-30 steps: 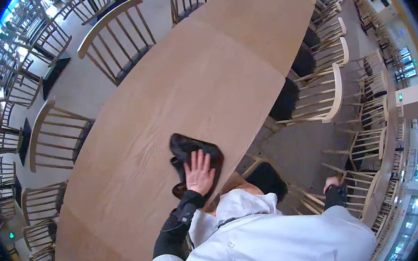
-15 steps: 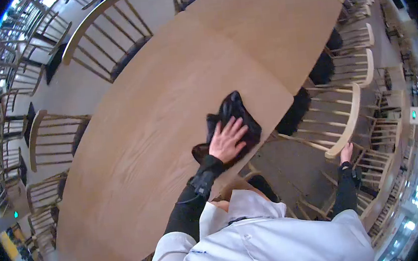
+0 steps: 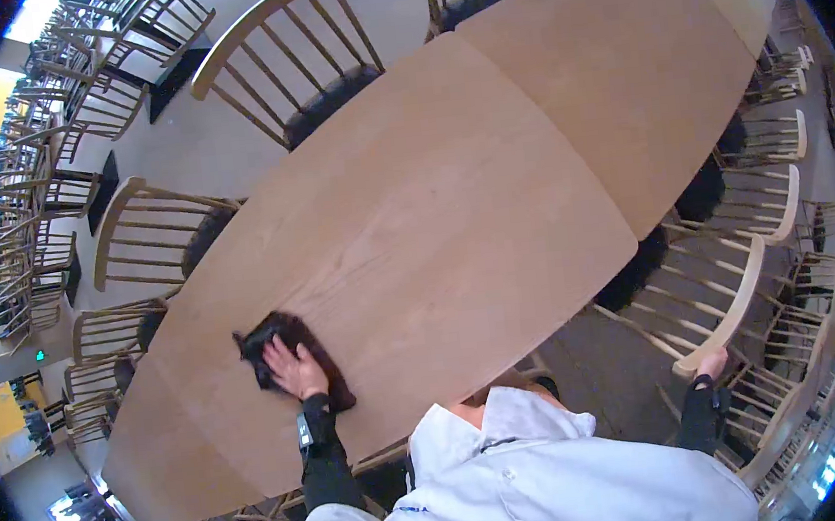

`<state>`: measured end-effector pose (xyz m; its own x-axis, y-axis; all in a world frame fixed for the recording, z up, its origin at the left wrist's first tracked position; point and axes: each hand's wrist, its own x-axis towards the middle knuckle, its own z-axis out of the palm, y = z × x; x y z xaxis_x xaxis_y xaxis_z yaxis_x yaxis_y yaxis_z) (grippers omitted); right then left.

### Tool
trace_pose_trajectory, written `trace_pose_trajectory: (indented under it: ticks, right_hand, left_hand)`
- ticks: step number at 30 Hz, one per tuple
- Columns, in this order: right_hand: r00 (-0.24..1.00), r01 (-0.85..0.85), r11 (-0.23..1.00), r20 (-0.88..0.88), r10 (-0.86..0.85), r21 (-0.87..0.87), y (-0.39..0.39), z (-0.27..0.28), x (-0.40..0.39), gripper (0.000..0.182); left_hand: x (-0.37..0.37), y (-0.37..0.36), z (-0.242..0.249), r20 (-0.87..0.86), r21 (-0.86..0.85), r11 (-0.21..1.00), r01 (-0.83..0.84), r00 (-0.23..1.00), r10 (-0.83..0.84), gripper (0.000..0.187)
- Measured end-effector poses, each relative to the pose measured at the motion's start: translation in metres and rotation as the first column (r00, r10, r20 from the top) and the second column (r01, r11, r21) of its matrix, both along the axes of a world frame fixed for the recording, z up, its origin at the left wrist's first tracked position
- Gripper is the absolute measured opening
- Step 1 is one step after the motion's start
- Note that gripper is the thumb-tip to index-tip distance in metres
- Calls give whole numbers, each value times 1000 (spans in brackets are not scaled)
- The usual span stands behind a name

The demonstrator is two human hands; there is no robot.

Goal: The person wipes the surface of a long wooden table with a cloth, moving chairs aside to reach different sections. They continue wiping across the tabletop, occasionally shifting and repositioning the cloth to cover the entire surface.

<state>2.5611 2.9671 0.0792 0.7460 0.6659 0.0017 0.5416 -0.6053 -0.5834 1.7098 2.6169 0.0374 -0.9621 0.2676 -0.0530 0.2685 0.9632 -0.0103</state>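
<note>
My left hand lies flat with spread fingers on a dark, crumpled cloth, which rests on the left part of the long wooden table. Part of the cloth is hidden under the palm. At the lower right, my right hand is closed at the end of the curved top rail of a wooden chair. Its fingers are small in view and partly hidden.
Spindle-back chairs with dark seats line both long sides of the table, among them one at the upper left and one at the left. Chairs stacked on tables stand farther left. Seams cross the tabletop.
My left hand and the cloth have moved left along the tabletop, away from its near right edge. The view has shifted, and my right hand is still beside the same chair rail.
</note>
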Motion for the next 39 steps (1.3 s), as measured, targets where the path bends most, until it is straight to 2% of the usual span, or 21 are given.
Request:
trace_pose_trajectory:
  ticks: [1,3,6,7,8,10,12,14,16,18,21,23,26,28,30,32,33,34,36,38,39]
  right_hand:
    - [1000,-7,1000,-4,7,2,-1,-14,25,43]
    - [961,9,989,274,32,-147,0,-47,82,47]
    - [968,77,983,249,-34,-165,-1,-25,59,42]
    - [882,30,972,465,83,-231,-5,-40,88,38]
    - [879,35,973,470,79,-228,-7,-39,91,38]
    - [997,67,998,-27,-67,-9,-8,-36,92,47]
    - [998,57,998,14,-57,-25,-13,-29,75,41]
    - [997,42,998,59,-39,-55,-18,-19,62,35]
    - [996,14,999,-94,-9,45,-23,-15,52,35]
    - [991,73,995,-115,-65,71,-21,-12,40,36]
    - [998,64,998,2,-64,25,-25,-18,60,37]
    - [980,36,999,199,-27,-38,-24,-17,50,38]
    - [985,30,999,168,-24,-34,-17,17,-19,39]
    - [995,28,999,101,-26,-18,-14,20,-23,38]
    - [999,39,999,30,-39,-2,-15,21,-25,38]
    - [967,53,991,253,-20,-124,-13,23,-27,37]
    - [951,-50,997,303,64,-55,-17,-9,19,36]
    - [950,-43,998,306,56,-51,-19,-43,54,36]
    - [999,32,990,-31,-28,138,-19,-44,65,39]
    - [996,19,994,87,-29,105,-16,-23,26,40]
    - [998,4,994,63,-11,113,-14,-25,27,42]
  left_hand:
    - [-1,-11,-2,-33,-16,999,-37,999,37,60]
    - [-10,-8,-6,-62,-34,997,-74,996,72,59]
    - [-44,15,-19,-190,33,988,-148,970,151,57]
    - [-62,30,-16,-173,26,986,-167,970,169,57]
    - [-81,50,-14,-157,24,983,-184,970,186,57]
    - [-118,89,-23,-182,4,985,-171,969,169,59]
    - [-143,139,-25,-163,-21,992,-126,979,121,61]
    - [-145,198,-19,-146,-24,1000,-8,989,5,62]
    - [-141,250,-19,-129,10,993,120,985,-118,62]
    - [-129,305,-4,-81,31,975,219,973,-216,63]
    - [-102,384,-6,-73,65,908,414,909,-409,64]
    - [-65,433,0,-53,91,841,534,846,-531,63]
    - [1,478,15,-88,136,699,702,711,-698,63]
    - [46,483,24,-102,264,558,787,598,-795,63]
    - [93,476,27,-91,292,457,840,500,-861,63]
    - [139,456,36,-60,370,377,849,427,-902,63]
    - [161,441,37,-89,410,313,857,379,-921,61]
    - [182,424,38,-118,450,245,859,329,-937,60]
    - [224,384,43,-69,470,161,868,218,-973,60]
    - [259,340,41,-38,500,86,862,121,-992,62]
    - [270,319,42,-22,495,58,867,79,-997,62]
